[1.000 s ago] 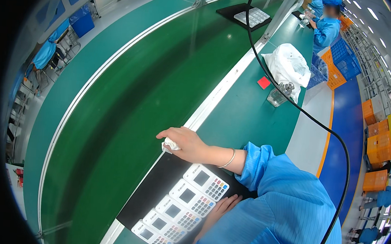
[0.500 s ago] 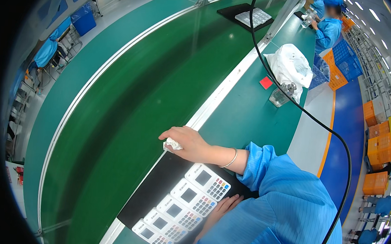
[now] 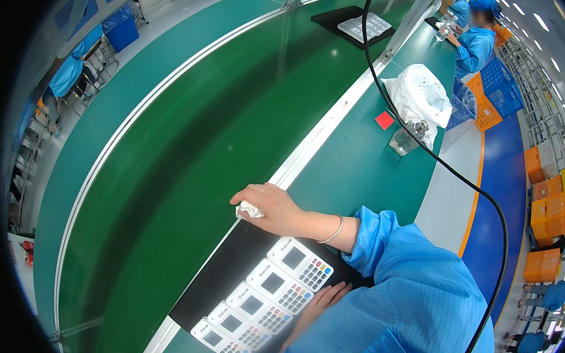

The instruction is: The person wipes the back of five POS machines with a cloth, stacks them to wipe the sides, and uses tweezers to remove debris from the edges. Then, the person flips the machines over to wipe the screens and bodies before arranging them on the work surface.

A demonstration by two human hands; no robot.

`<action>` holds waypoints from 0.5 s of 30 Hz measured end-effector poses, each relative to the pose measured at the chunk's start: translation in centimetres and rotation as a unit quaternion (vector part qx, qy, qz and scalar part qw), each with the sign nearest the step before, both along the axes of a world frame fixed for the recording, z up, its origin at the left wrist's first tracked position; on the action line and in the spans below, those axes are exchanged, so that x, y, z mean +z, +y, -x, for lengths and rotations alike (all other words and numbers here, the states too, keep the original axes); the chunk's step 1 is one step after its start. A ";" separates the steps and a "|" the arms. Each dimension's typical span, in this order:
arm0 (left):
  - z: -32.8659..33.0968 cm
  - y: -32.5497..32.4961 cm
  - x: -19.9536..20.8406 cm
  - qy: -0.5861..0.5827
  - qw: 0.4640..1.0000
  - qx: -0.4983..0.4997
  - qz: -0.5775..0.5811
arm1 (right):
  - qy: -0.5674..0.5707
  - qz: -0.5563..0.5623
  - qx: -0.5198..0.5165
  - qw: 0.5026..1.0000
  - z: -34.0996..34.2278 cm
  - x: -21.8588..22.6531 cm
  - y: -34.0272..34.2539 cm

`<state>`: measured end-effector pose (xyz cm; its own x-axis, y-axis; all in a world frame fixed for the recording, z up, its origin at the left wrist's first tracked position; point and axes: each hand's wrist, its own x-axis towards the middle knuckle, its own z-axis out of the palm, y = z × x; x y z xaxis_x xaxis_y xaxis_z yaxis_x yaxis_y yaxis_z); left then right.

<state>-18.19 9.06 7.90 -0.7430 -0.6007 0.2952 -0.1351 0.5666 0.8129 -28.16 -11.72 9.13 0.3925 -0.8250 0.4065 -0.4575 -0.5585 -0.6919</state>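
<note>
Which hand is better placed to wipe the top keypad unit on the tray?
Right. The right hand already grips the white cloth just beyond the top keypad unit; the left hand lies flat and empty beside the black tray.

Conveyor belt point(image 3: 186, 170): dark green, edged by a pale silver rail. Worktop point(image 3: 354, 168): lighter teal-green. Tray point(image 3: 224, 283): black. Card terminals point(image 3: 265, 298): white bodies, grey screens, keypads with red, yellow and green keys among blue-grey ones. Wad of cloth point(image 3: 249, 209) under right hand point(image 3: 271, 208): white. Sleeve point(image 3: 411, 294): bright blue, fine stripe. Bracelet point(image 3: 336, 230): silver. Cable point(image 3: 426, 146): black. Bag point(image 3: 420, 94): white. Small square point(image 3: 384, 120): red. Crates point(image 3: 545, 218): orange.
</note>
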 end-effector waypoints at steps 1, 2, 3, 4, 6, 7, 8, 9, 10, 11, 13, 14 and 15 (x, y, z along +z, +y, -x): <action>0.0 0.0 0.0 0.000 1.000 -0.001 -0.008 | 0.001 0.000 -0.001 1.000 0.1 -0.1 0.0; 0.0 -0.1 0.1 0.000 1.000 -0.002 -0.008 | 0.002 -0.002 -0.001 1.000 0.1 -0.1 0.0; 0.1 -0.1 0.2 0.010 1.000 0.000 -0.012 | 0.004 -0.004 -0.001 1.000 0.1 -0.1 -0.1; 0.1 -0.1 0.2 0.020 1.000 0.003 -0.017 | 0.004 -0.004 -0.001 1.000 0.1 -0.2 0.0; 0.0 0.0 0.1 0.016 1.000 0.005 -0.006 | 0.006 -0.006 -0.001 1.000 0.1 -0.2 0.1; 0.0 0.0 0.1 0.013 1.000 0.007 0.005 | 0.006 -0.006 -0.001 1.000 0.0 -0.2 0.1; -0.1 0.0 0.0 0.012 1.000 0.007 0.005 | 0.005 -0.008 0.000 1.000 -0.1 -0.2 0.1; -0.1 0.0 -0.1 0.005 1.000 0.004 0.015 | 0.006 -0.009 -0.001 1.000 -0.1 -0.1 0.1; -0.1 0.0 -0.1 -0.002 1.000 0.001 0.025 | 0.006 -0.009 -0.001 1.000 -0.1 -0.1 0.2; -0.1 0.0 0.0 -0.002 1.000 0.001 0.025 | 0.005 -0.010 -0.002 1.000 -0.1 -0.1 0.2; -0.1 -0.2 0.2 0.005 1.000 -0.002 0.019 | 0.006 -0.010 -0.004 1.000 0.0 0.0 0.2; -0.1 -0.2 0.2 0.005 1.000 -0.002 0.020 | 0.003 -0.007 -0.004 1.000 0.0 0.0 0.2; -0.1 -0.2 0.2 0.006 1.000 -0.002 0.020 | 0.000 -0.005 -0.004 1.000 0.0 0.0 0.2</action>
<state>-18.12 8.88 8.14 -0.7416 -0.5852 0.3279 -0.1236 0.5997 0.7906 -28.18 -11.56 9.16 0.3864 -0.8317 0.3988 -0.4614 -0.5487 -0.6972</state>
